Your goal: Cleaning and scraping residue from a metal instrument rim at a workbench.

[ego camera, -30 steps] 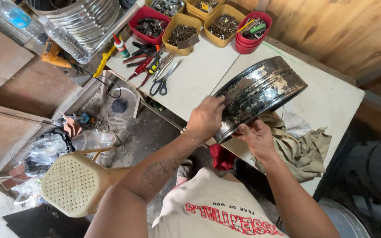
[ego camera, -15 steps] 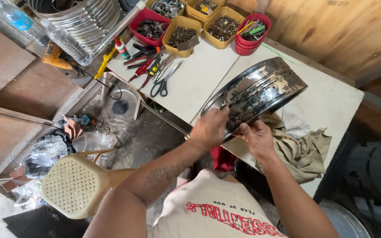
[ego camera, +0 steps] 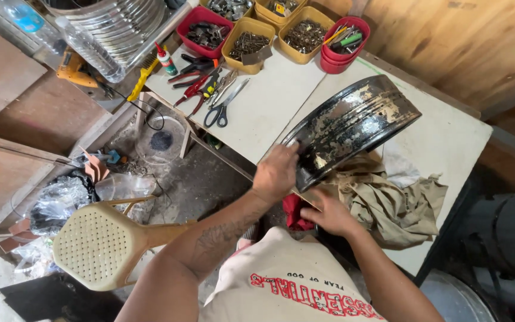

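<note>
- One view only, from the head camera looking down: both hands are on a black, worn metal wheel rim (ego camera: 353, 128) that stands on its edge on the pale worktop (ego camera: 448, 143).
- The left hand (ego camera: 276, 173) lies against the rim's near-left end, fingers curled down over something pressed to the metal; what it holds I cannot tell, as the hand hides it.
- The right hand (ego camera: 328, 213) sits just below the rim's lower edge, fingers half closed, touching the rim's underside or the cloth there; which one I cannot tell.
- The rim's long axis, as seen, runs from near-left, at the worktop's front edge, up to far-right, tilted, with its open band facing the person.
- Most of the rim lies away and to the right of both hands; the left hand is the nearer to its painted face, the right the nearer to its base.
- A crumpled khaki cloth (ego camera: 388, 203) lies under and beside the rim's near end, and a red rag (ego camera: 296, 213) shows just left of the right hand.
- Farther off on the worktop: scissors (ego camera: 225, 107), red-handled pliers (ego camera: 192, 89), and red and yellow trays of small metal parts (ego camera: 248, 42).
- A cream plastic stool (ego camera: 99, 244) stands on the floor to the left.
</note>
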